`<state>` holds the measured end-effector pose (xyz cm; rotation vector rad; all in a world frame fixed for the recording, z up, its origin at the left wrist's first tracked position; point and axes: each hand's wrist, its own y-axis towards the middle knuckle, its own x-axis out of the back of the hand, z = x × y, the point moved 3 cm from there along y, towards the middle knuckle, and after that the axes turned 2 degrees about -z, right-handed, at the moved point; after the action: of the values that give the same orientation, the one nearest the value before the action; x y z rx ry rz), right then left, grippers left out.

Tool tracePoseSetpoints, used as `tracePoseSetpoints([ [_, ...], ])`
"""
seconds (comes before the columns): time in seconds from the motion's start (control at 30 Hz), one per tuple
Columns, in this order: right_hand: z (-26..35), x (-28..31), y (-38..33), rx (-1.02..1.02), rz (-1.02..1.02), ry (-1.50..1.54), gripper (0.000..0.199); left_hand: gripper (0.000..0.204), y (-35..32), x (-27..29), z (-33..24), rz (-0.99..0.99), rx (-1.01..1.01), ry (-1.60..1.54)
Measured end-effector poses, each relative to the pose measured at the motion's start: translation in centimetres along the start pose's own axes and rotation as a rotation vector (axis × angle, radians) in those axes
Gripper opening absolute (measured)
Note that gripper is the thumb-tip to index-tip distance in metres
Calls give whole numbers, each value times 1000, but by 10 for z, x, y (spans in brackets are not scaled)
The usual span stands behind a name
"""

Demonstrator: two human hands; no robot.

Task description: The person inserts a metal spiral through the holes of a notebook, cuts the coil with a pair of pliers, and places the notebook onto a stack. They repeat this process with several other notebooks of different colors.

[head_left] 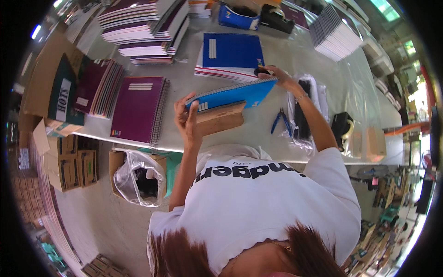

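Note:
A light blue spiral notebook point(237, 96) is tilted up on edge in front of me, its wire coil along the top. My left hand point(187, 119) grips its left end, fingers closed round the corner. At the other end of the coil, my right hand point(279, 77) holds the notebook's corner; a small black thing point(262, 72) shows at its fingertips, too little seen to name. Just below the notebook stands a brown wooden block point(220, 121), partly covered by it. Beyond lies a stack of notebooks topped by a dark blue one point(233, 51).
Purple notebooks lie at left point(137, 108), beside an open cardboard box point(44, 87). Tall notebook stacks point(143, 27) stand behind. Blue-handled pliers point(281, 122), a plastic-wrapped bundle point(304, 108) and a tape dispenser point(341, 129) are right. A plastic-lined bin point(138, 180) stands below the table edge.

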<state>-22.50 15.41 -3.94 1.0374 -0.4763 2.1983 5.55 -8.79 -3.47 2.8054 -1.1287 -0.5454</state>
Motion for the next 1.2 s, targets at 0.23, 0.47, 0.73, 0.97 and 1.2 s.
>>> tracePoseSetpoints([
  [0.23,-27,-88,-138,-371,-517,-266,63,29,-4,17,-23,138,-30,130],
  [0.47,-2,-142,-185,-704,-567,-530,76,18,4,16,-39,221,-122,346],
  [0.73,-46,-98,-216,-489,-758,1685,51,21,5,8,-50,225,-333,585],
  [0.97,143,-69,-175,-179,-97,1875,56,11,6,12,-61,276,14,720],
  [1.2,226,-89,-131,104,-268,430,64,19,2,11,-55,195,-159,567],
])
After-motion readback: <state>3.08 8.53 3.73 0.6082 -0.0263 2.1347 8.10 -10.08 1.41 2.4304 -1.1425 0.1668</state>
